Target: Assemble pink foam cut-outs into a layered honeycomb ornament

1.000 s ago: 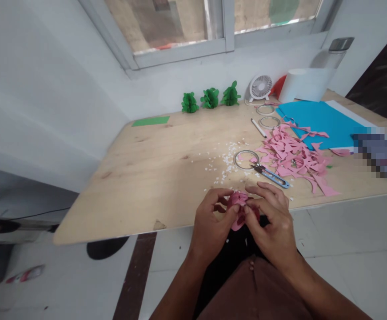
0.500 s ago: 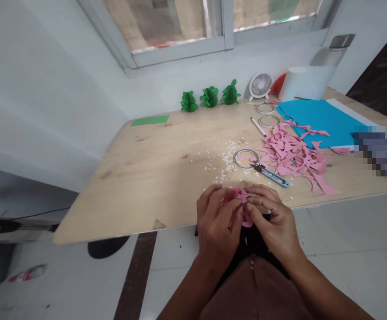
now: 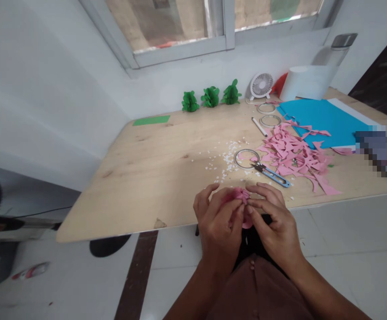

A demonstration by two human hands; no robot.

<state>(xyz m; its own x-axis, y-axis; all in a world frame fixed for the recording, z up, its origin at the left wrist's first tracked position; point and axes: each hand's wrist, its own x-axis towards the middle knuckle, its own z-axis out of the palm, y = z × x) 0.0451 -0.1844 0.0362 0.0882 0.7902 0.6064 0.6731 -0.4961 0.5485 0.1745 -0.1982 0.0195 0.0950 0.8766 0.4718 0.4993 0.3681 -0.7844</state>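
Observation:
Between my two hands, just over the table's front edge, is a layered pink paper piece (image 3: pixel 241 194) with rounded lobes. My left hand (image 3: pixel 218 222) has its thumb and fingers closed on it and covers much of its left side. From the right, my right hand (image 3: pixel 276 222) pinches the same paper with thumb and index finger, the other fingers loosely curled. The fingertips meet at its middle, so what they press there is hidden. Beyond my hands lie small blue thread snips (image 3: pixel 271 174), a tape ring (image 3: pixel 247 158) and scattered white paper bits (image 3: pixel 228 158).
Pink paper scraps (image 3: pixel 295 149) are heaped on the right of the wooden table (image 3: pixel 140 178), beside blue sheets (image 3: pixel 316 118). A white marker (image 3: pixel 259 126) and more tape rings (image 3: pixel 270 121) lie behind. Green paper shapes (image 3: pixel 209 97) and a small white fan (image 3: pixel 261 86) stand along the wall.
My left hand has rolled over the pink paper, covering more of it, and its fingers have closed toward my right fingertips. Over the last half second both hands stay nearly in place.

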